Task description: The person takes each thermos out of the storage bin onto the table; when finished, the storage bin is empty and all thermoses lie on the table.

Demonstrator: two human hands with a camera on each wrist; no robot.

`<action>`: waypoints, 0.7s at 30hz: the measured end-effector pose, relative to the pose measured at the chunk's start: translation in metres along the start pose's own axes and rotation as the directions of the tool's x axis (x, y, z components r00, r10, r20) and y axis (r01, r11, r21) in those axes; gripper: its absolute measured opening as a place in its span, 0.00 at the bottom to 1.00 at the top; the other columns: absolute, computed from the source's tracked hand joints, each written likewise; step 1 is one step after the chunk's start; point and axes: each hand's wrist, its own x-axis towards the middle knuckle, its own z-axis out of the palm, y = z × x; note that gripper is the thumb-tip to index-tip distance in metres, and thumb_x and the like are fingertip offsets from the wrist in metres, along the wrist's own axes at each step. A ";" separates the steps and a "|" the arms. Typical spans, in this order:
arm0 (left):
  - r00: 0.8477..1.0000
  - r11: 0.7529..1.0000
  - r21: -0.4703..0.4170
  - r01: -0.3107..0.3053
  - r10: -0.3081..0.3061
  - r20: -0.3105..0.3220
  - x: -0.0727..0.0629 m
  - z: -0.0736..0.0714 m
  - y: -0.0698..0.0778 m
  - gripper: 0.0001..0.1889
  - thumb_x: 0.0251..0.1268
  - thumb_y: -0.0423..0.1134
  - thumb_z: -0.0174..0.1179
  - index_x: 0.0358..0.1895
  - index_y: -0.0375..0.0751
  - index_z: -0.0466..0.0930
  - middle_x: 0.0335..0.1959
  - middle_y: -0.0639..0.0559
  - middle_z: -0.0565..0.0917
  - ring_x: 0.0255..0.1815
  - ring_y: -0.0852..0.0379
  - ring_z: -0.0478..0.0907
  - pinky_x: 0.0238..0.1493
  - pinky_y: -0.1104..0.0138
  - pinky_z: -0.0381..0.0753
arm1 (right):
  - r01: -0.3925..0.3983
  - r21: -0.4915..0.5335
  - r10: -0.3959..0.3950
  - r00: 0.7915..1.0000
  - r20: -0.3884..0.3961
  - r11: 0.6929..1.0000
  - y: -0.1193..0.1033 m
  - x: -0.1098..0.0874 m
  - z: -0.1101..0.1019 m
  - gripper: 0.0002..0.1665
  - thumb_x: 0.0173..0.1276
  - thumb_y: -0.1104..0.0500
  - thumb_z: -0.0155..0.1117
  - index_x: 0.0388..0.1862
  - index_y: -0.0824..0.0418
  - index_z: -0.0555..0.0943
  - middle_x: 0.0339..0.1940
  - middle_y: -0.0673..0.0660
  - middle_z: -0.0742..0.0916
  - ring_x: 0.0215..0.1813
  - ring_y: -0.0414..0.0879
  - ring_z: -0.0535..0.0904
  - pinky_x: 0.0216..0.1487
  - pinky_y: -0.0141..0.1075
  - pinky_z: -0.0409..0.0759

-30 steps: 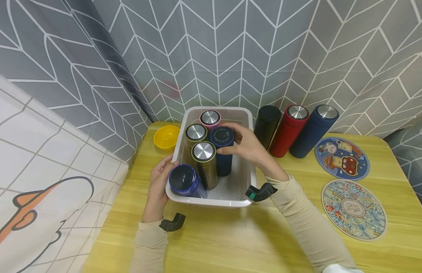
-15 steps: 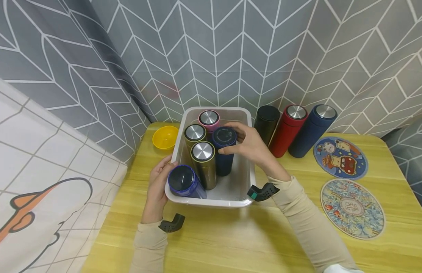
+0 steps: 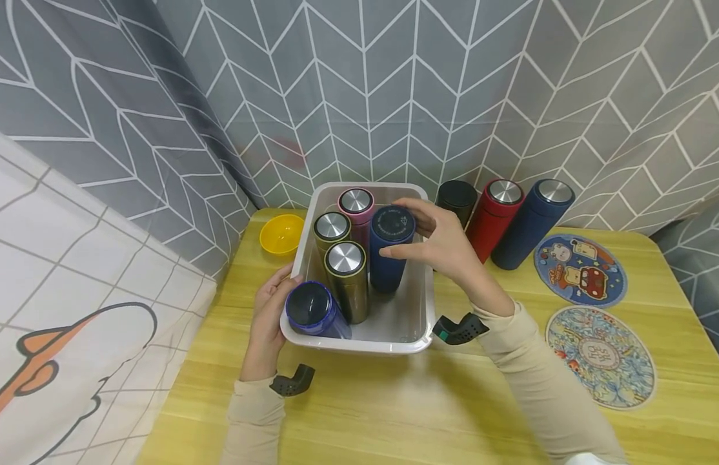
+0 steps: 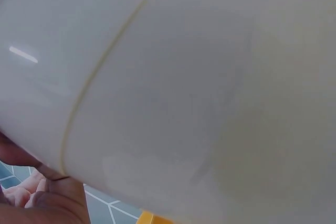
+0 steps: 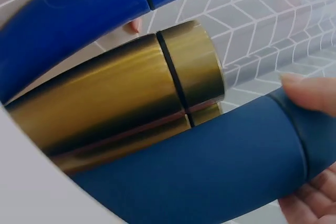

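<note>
My right hand (image 3: 443,244) grips a dark blue thermos (image 3: 387,270) near its top, thumb on one side and fingers round the other, as the right wrist view also shows. The thermos stands nearly upright inside a white plastic bin (image 3: 364,347). My left hand (image 3: 271,313) holds the bin's left side, thumb at the rim and fingers along the outer wall. Beside the dark blue thermos are two gold thermoses, the front one (image 3: 354,297) and the rear one (image 3: 332,226), and a pink thermos (image 3: 356,201). A bright blue thermos (image 3: 310,307) leans in the near left corner.
Right of the bin stand a black thermos (image 3: 458,197), a red thermos (image 3: 496,216) and a navy thermos (image 3: 534,223). Two round mats, one blue (image 3: 580,268) and one floral (image 3: 600,355), lie farther right. A yellow bowl (image 3: 281,234) sits left of the bin; a curtain (image 3: 359,97) hangs behind.
My right hand has moved right and upward with the dark blue thermos, drawing it away from the gold thermoses. My left hand keeps its hold on the bin.
</note>
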 end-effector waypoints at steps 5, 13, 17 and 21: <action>1.000 1.000 -0.002 0.007 -0.007 -0.004 0.000 0.000 -0.001 0.15 0.70 0.31 0.53 0.55 0.49 0.81 0.44 0.60 0.86 0.46 0.61 0.81 0.49 0.71 0.82 | 0.122 -0.020 -0.123 0.992 -0.034 0.992 -0.012 -0.008 -0.006 0.44 0.45 0.60 0.85 0.65 0.52 0.79 0.59 0.51 0.86 0.56 0.43 0.85 0.61 0.33 0.81; 1.000 1.000 -0.008 -0.002 0.002 -0.001 -0.001 0.001 -0.001 0.14 0.71 0.31 0.53 0.54 0.50 0.81 0.44 0.60 0.86 0.45 0.62 0.82 0.48 0.71 0.83 | 0.146 -0.011 -0.146 0.987 -0.062 0.989 -0.035 -0.022 -0.015 0.44 0.46 0.62 0.84 0.65 0.50 0.79 0.58 0.50 0.86 0.53 0.41 0.85 0.59 0.29 0.81; 1.000 1.000 -0.019 -0.004 0.004 -0.006 0.000 0.001 -0.001 0.14 0.70 0.31 0.53 0.52 0.51 0.82 0.44 0.60 0.85 0.45 0.62 0.81 0.48 0.72 0.83 | 0.155 0.021 -0.152 0.982 -0.111 0.988 -0.045 -0.029 -0.018 0.44 0.44 0.65 0.84 0.64 0.51 0.79 0.57 0.49 0.86 0.53 0.42 0.85 0.59 0.29 0.81; 1.000 1.000 -0.024 -0.012 0.012 -0.011 0.000 0.001 -0.001 0.14 0.70 0.31 0.53 0.53 0.48 0.82 0.43 0.60 0.85 0.44 0.62 0.81 0.48 0.72 0.83 | 0.199 0.108 -0.179 0.969 -0.169 0.974 -0.055 -0.036 -0.021 0.44 0.42 0.69 0.84 0.63 0.55 0.80 0.53 0.48 0.88 0.52 0.42 0.85 0.57 0.28 0.82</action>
